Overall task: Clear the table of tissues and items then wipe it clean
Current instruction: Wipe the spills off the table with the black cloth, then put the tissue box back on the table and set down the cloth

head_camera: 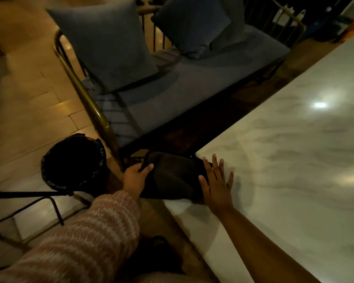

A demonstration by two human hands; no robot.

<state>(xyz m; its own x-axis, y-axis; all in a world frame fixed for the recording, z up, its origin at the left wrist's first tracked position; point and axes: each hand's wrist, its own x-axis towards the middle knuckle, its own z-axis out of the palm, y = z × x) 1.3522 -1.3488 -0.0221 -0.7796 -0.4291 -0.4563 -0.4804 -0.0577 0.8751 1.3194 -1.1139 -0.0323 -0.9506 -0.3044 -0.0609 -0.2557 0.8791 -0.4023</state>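
Observation:
A dark cloth (172, 176) hangs over the near left corner of the white marble table (294, 160). My left hand (136, 178) grips the cloth's left end just off the table edge. My right hand (217, 182) lies flat with fingers spread, partly on the cloth's right end and partly on the tabletop. The visible tabletop shows no tissues or items, only light reflections.
A round bin with a black liner (74, 162) stands on the floor left of the table corner. A grey bench with a brass frame (172, 94) and two grey cushions (108, 43) sits beyond the table. A dark metal chair frame (39, 203) is at lower left.

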